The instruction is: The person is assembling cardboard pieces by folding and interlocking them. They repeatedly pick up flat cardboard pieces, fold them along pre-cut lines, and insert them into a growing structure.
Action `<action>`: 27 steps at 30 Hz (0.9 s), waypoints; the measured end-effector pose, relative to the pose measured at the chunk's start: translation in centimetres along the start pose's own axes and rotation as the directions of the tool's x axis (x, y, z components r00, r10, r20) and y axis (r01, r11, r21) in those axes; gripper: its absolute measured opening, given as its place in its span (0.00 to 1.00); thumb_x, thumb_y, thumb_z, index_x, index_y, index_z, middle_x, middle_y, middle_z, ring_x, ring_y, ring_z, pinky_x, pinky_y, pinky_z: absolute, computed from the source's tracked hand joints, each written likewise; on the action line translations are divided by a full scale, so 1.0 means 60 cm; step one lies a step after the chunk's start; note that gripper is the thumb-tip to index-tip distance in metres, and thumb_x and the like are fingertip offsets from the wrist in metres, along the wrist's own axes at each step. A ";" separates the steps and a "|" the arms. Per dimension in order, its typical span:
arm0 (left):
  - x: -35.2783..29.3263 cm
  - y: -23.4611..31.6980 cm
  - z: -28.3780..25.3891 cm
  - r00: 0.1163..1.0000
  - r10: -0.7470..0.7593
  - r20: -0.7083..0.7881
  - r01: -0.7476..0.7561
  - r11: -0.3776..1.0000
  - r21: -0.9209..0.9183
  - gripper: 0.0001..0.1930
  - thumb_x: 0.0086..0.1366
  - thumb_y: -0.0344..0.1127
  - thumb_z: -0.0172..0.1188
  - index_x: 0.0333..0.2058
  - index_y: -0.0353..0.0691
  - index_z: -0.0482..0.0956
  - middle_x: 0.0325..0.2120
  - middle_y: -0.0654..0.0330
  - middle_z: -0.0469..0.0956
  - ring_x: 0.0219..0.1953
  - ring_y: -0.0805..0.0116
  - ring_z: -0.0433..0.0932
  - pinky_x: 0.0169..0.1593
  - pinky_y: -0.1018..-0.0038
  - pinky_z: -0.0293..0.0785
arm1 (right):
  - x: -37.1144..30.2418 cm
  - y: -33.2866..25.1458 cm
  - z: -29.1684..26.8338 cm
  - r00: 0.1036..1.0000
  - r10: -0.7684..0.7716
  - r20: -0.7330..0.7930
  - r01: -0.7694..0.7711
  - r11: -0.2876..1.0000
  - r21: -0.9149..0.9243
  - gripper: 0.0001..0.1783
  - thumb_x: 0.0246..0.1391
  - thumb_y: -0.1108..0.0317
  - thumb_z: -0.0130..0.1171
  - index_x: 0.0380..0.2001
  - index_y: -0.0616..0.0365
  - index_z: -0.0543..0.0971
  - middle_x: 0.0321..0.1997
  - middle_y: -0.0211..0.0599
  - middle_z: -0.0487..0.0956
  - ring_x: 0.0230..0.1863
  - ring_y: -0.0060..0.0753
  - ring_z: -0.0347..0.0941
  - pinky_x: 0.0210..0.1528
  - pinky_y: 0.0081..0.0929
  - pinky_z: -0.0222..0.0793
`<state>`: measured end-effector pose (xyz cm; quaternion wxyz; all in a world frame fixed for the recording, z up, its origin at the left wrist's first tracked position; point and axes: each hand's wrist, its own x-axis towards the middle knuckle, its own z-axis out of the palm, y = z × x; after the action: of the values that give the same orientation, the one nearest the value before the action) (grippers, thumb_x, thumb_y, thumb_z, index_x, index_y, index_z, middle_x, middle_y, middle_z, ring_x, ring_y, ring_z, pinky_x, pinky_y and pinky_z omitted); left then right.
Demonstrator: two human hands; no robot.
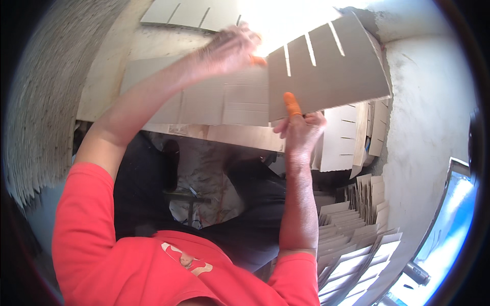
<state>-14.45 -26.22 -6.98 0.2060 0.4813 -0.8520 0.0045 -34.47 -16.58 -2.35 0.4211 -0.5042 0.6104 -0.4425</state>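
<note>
My right hand [303,127] grips a grey-brown slotted cardboard sheet [332,71] by its near left corner. The thumb, in an orange finger cover, presses on its top face, with the fingers beneath. This sheet is tilted up, and three slots run in from its far edge. My left hand [229,48] is just left of it, above the table, smeared by motion, with an orange cover on one digit. Whether it touches anything I cannot tell. Under my left forearm, a creased cardboard piece [224,99] lies flat on the wooden table [240,135].
Another slotted cardboard sheet [189,14] lies at the far side. Slotted pieces [339,135] sit right of the table, and stacked cardboard partitions [352,224] stand lower right. A tall cardboard stack [46,102] rises at left. A wall [426,102] bounds the right.
</note>
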 end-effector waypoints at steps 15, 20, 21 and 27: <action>0.063 -0.131 0.135 0.970 0.122 0.210 -0.208 0.862 0.463 0.02 0.50 0.25 0.56 0.24 0.35 0.72 0.23 0.59 0.76 0.33 0.68 0.77 0.40 0.77 0.76 | 0.016 0.001 0.005 0.998 0.065 0.026 -0.063 0.995 -0.071 0.08 0.54 0.72 0.62 0.26 0.69 0.79 0.15 0.34 0.75 0.08 0.21 0.67 0.07 0.15 0.54; 0.055 -0.118 0.122 0.998 0.061 -0.031 -0.054 0.983 0.177 0.04 0.52 0.26 0.57 0.26 0.35 0.72 0.26 0.59 0.75 0.35 0.66 0.76 0.39 0.73 0.77 | 0.015 -0.003 0.007 0.998 0.063 0.013 -0.061 0.993 -0.105 0.09 0.54 0.71 0.62 0.25 0.68 0.79 0.14 0.33 0.74 0.08 0.20 0.67 0.08 0.16 0.55; 0.053 -0.116 0.115 0.996 0.057 -0.063 -0.051 0.994 0.097 0.04 0.53 0.27 0.57 0.27 0.35 0.72 0.27 0.59 0.75 0.36 0.66 0.75 0.39 0.73 0.78 | 0.015 -0.002 0.006 0.998 0.062 0.014 -0.061 0.993 -0.104 0.09 0.55 0.71 0.61 0.25 0.67 0.79 0.12 0.33 0.74 0.08 0.19 0.66 0.08 0.16 0.55; 0.045 -0.094 0.061 0.936 0.339 -0.096 -0.301 0.910 0.287 0.15 0.52 0.27 0.58 0.41 0.31 0.76 0.33 0.61 0.74 0.39 0.70 0.73 0.39 0.80 0.79 | 0.014 0.002 0.003 0.998 0.065 0.019 -0.063 0.995 -0.082 0.08 0.56 0.70 0.61 0.26 0.64 0.80 0.09 0.31 0.72 0.07 0.16 0.63 0.09 0.16 0.53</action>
<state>-12.30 -32.23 -10.42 0.1965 0.3566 -0.8938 0.1879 -34.46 -17.40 -2.57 0.4209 -0.5059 0.6392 -0.3979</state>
